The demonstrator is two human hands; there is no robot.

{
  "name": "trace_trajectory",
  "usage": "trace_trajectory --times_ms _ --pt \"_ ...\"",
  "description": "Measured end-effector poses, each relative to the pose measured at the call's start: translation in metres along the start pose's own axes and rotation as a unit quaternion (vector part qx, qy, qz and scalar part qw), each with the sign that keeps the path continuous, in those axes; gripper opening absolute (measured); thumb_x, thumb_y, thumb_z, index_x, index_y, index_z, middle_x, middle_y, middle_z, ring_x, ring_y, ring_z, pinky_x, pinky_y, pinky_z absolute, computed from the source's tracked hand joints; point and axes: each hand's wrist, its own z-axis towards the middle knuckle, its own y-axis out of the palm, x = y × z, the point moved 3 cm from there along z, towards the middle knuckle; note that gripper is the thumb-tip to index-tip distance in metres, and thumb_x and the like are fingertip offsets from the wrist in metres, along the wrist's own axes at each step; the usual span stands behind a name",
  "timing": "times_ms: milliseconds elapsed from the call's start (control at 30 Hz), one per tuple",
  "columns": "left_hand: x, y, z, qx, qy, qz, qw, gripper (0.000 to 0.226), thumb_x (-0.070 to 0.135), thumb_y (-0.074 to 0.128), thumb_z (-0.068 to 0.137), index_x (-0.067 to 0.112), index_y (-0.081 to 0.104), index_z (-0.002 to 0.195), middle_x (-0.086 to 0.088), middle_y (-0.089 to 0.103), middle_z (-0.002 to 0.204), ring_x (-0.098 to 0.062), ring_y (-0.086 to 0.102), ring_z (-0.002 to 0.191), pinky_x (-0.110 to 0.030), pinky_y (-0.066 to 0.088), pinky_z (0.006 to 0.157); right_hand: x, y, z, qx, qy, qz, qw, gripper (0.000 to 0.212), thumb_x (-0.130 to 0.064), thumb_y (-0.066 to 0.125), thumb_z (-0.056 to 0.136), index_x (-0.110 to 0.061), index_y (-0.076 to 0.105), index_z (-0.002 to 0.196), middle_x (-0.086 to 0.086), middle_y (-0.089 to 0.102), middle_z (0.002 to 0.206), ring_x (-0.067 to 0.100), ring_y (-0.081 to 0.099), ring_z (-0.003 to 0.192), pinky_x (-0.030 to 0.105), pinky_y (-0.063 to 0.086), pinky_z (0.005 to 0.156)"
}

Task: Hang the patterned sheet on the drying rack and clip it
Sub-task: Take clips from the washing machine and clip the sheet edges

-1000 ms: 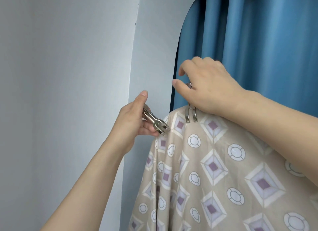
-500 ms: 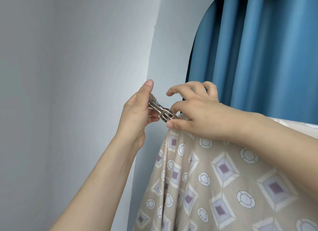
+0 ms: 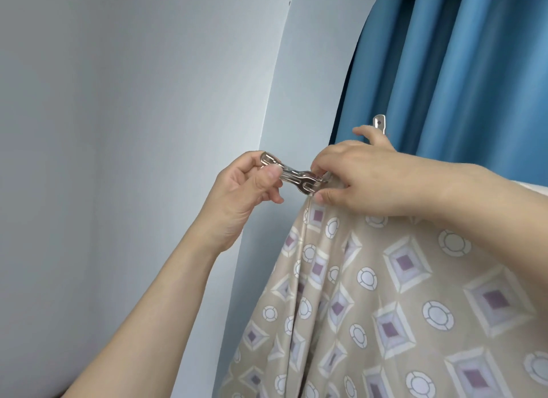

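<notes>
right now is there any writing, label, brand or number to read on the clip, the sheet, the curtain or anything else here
None: no readable text shows anywhere in this view.
Metal clip held by the left hand: bare metal, no visible marking.
Patterned sheet under the right hand: only squares and circles.
Blue curtain and wall: plain.

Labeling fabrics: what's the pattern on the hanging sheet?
Beige sheet with purple-centred diamonds and white segmented circles; head view.
</notes>
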Motion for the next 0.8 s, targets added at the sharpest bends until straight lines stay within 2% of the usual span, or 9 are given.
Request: trace_trajectory --times_ms 67,133,267,367,467,567,633,700,800 --pt "-0.004 -0.014 -0.008 0.026 -0.003 0.016 1.000 0.020 0.038 0.068 0.079 0.020 0.066 0.086 -0.008 0.058 0.081 -0.023 0.057 0.068 -0.035 0.051 0.079 -0.007 0.008 0.002 -0.022 -0.013 -0.085 0.996 0.048 -0.054 0.042 0.093 -0.028 0.044 0.134 -0.008 0.055 0.129 0.015 0.045 0.127 0.045 0.005 0.117" --pt "-0.014 -0.032 -0.019 0.052 -0.018 0.021 0.998 0.024 0.039 0.067 0.081 0.016 0.066 0.088 -0.009 0.057 0.082 -0.022 0.056 0.068 -0.036 0.052 0.080 -0.014 0.017 0.003 -0.018 -0.050 -0.178 0.983 0.046 -0.052 0.037 0.094 -0.031 0.043 0.135 -0.005 0.056 0.125 0.019 0.049 0.122 0.045 0.015 0.114" --pt "-0.044 -0.053 -0.044 0.077 -0.059 0.058 0.994 0.025 0.032 0.069 0.086 0.007 0.065 0.090 -0.009 0.056 0.077 -0.020 0.056 0.063 -0.031 0.050 0.075 -0.035 0.036 0.014 -0.054 -0.097 -0.254 0.961 0.041 -0.053 0.032 0.095 -0.031 0.058 0.117 -0.002 0.054 0.105 0.022 0.047 0.097 0.038 0.032 0.096" --pt "-0.063 -0.055 -0.060 0.087 -0.096 0.099 0.987 0.022 0.023 0.064 0.090 0.001 0.062 0.089 -0.011 0.054 0.072 -0.021 0.055 0.062 -0.018 0.045 0.064 -0.058 0.061 0.024 -0.109 -0.134 -0.259 0.950 0.029 -0.048 0.038 0.095 -0.028 0.059 0.098 -0.004 0.051 0.089 0.021 0.041 0.085 0.034 0.025 0.079" --pt "-0.078 -0.064 -0.075 0.095 -0.129 0.100 0.982 0.018 0.018 0.061 0.092 0.001 0.062 0.087 -0.011 0.054 0.069 -0.020 0.055 0.062 -0.015 0.043 0.060 -0.082 0.093 0.027 -0.169 -0.167 -0.246 0.940 0.025 -0.034 0.043 0.095 -0.024 0.047 0.072 -0.006 0.048 0.073 0.021 0.047 0.078 0.032 0.027 0.078" --pt "-0.089 -0.070 -0.093 0.087 -0.152 0.095 0.980 0.022 0.024 0.065 0.088 0.003 0.064 0.087 -0.013 0.056 0.071 -0.021 0.056 0.064 -0.016 0.044 0.061 -0.092 0.114 0.033 -0.214 -0.138 -0.252 0.934 0.029 -0.020 0.041 0.096 -0.022 0.040 0.067 -0.005 0.039 0.068 0.019 0.044 0.067 0.028 0.038 0.067" --pt "-0.092 -0.071 -0.104 0.084 -0.155 0.086 0.981 0.022 0.026 0.069 0.086 0.004 0.065 0.086 -0.015 0.057 0.072 -0.019 0.057 0.064 -0.017 0.043 0.061 -0.093 0.120 0.038 -0.239 -0.093 -0.269 0.928 0.026 -0.016 0.042 0.095 -0.021 0.044 0.070 -0.006 0.040 0.069 0.019 0.043 0.065 0.025 0.032 0.055" --pt "-0.094 -0.075 -0.114 0.072 -0.158 0.079 0.982 0.025 0.031 0.068 0.084 0.006 0.066 0.085 -0.015 0.058 0.077 -0.018 0.057 0.069 -0.019 0.043 0.063 -0.094 0.126 0.040 -0.269 -0.058 -0.291 0.916 0.021 -0.014 0.043 0.093 -0.021 0.048 0.074 -0.006 0.042 0.071 0.019 0.047 0.072 0.026 0.034 0.059" --pt "-0.097 -0.070 -0.129 -0.025 -0.209 0.075 0.975 0.032 0.041 0.065 0.082 0.010 0.072 0.088 -0.008 0.061 0.090 -0.020 0.059 0.084 -0.021 0.047 0.080 -0.093 0.132 0.042 -0.282 -0.011 -0.301 0.911 0.021 -0.022 0.042 0.093 -0.022 0.050 0.074 -0.006 0.045 0.072 0.016 0.044 0.065 0.026 0.031 0.055"
